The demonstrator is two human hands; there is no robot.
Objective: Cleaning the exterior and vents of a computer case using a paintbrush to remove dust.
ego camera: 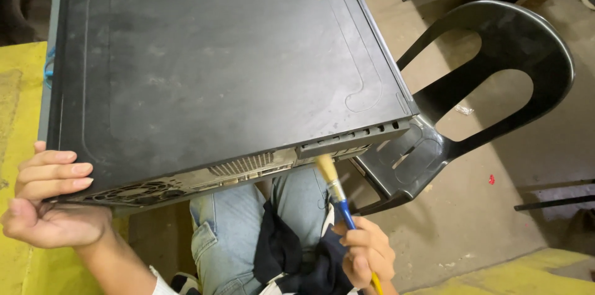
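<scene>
Case (pixel 211 66), a large black computer box, lies flat on the yellow bench (pixel 18 84), its rear edge overhanging the person's lap. The left hand (pixel 49 202) grips its corner, fingers curled over. The right hand (pixel 365 251) pinches a brush (pixel 334 186), bristles at the rear vents: dusting appears underway, and sweeping along the grille seems next.

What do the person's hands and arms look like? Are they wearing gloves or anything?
No gloves: the left hand and the right hand are both bare, with no rings or watch showing. The forearms look bare too; a bit of white cloth shows low by the left arm.
</scene>
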